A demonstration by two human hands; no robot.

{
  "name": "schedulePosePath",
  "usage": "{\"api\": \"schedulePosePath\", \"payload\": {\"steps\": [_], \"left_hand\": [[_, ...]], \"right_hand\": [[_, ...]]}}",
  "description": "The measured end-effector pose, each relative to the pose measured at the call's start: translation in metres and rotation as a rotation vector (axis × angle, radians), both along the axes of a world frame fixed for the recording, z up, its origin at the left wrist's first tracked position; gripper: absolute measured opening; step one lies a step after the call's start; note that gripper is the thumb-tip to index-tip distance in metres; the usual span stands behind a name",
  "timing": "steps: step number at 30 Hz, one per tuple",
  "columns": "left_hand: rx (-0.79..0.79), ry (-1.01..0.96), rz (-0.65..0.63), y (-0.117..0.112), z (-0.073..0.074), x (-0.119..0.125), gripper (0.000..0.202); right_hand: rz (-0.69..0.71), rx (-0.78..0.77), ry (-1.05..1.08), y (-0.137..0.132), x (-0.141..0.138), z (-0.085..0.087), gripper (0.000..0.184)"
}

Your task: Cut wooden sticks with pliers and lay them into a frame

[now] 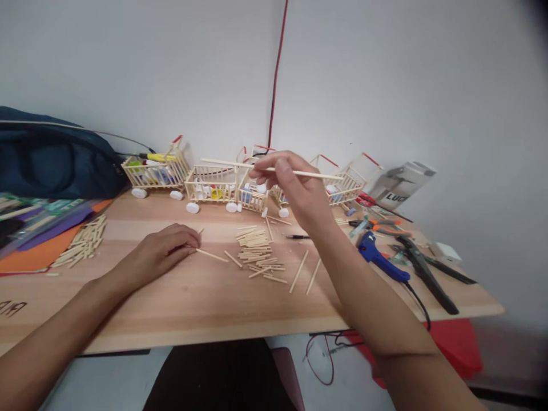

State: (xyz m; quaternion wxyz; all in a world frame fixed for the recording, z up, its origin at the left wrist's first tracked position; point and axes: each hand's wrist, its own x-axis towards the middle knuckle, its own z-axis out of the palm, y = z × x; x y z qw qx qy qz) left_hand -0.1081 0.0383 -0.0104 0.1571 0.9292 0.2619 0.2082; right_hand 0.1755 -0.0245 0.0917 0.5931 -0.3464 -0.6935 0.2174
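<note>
My right hand point(291, 185) is raised above the wooden table point(192, 302) and pinches a long thin wooden stick point(222, 163) held level. My left hand point(165, 248) rests palm down on the table, fingers curled over the end of a shorter stick point(212, 256) that lies flat. A heap of cut sticks point(257, 251) lies between my hands, with two longer sticks point(306, 271) beside it. Behind, a row of small stick-built carts point(214, 182) on white wheels stands along the wall.
A second pile of short sticks point(83, 242) lies at left by orange and purple sheets point(38, 251) and a dark blue bag point(51, 154). At right lie a blue glue gun point(379, 257), black pliers point(426, 271) and a grey box point(400, 182). A red cable point(276, 74) runs up the wall.
</note>
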Motion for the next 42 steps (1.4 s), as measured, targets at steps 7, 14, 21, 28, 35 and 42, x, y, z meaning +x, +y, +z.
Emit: {"api": "schedulePosePath", "payload": {"steps": [7,14,21,28,35,42], "left_hand": [[0.000,0.029,-0.025,0.000,0.003,0.001,0.025],[0.063,0.024,-0.041,-0.002,0.003,0.003,0.023],[0.074,0.004,-0.039,-0.001,0.003,0.005,0.024],[0.071,0.013,-0.050,0.000,0.002,0.000,0.023],[0.047,0.013,-0.033,0.000,0.002,0.001,0.026],[0.034,0.009,-0.027,-0.002,0.004,0.001,0.028]], "right_hand": [[-0.246,-0.016,-0.316,-0.073,0.042,0.004,0.032],[-0.254,-0.172,-0.883,-0.138,0.075,-0.063,0.029],[-0.256,-0.198,-0.958,-0.142,0.074,-0.105,0.033],[-0.238,-0.190,-0.867,-0.144,0.094,-0.105,0.013],[-0.304,-0.245,-0.913,-0.143,0.121,-0.098,0.011],[-0.266,-0.242,-0.986,-0.140,0.125,-0.090,0.018]]}}
